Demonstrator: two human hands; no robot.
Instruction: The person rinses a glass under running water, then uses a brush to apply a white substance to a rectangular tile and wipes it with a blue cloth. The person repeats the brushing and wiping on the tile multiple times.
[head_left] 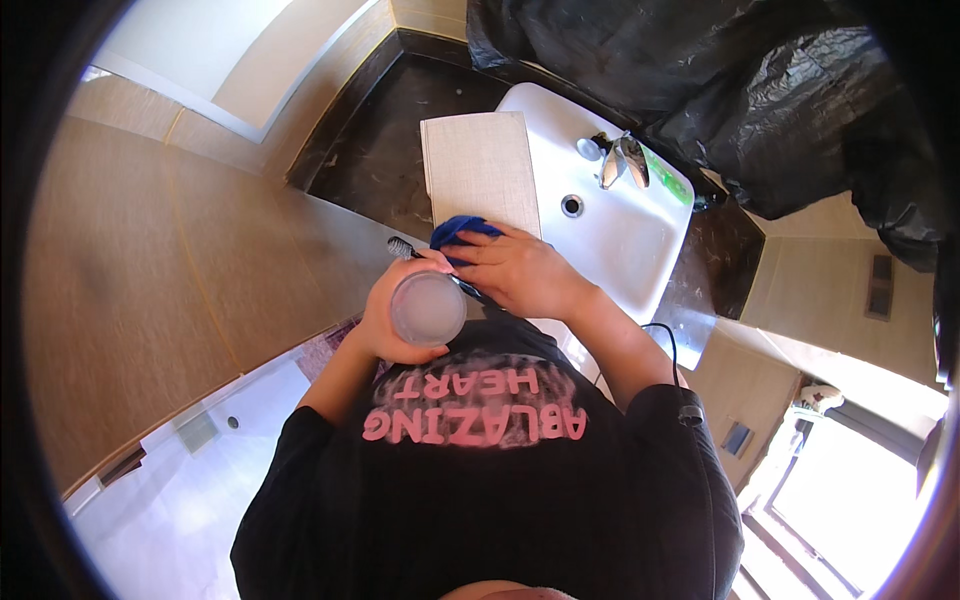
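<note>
My left hand (pixel 385 320) grips a frosted clear plastic cup (pixel 428 308), held at chest height with its round end facing the camera. A dark toothbrush (pixel 408 249) runs from the left hand toward the right hand, its bristled head sticking out at upper left. My right hand (pixel 520 272) lies just beyond the cup with its fingers pressed on a blue cloth (pixel 462 229). I cannot tell which hand holds the toothbrush handle. The cloth bunches under the right fingertips, over the near edge of a pale rectangular board.
A white rectangular sink (pixel 625 235) with a chrome faucet (pixel 620 160) and round drain (pixel 571 206) sits ahead in a dark counter (pixel 380 160). A pale grey board (pixel 478 170) lies across the sink's left edge. Black plastic sheeting (pixel 720 80) hangs behind. A green object (pixel 665 178) rests near the faucet.
</note>
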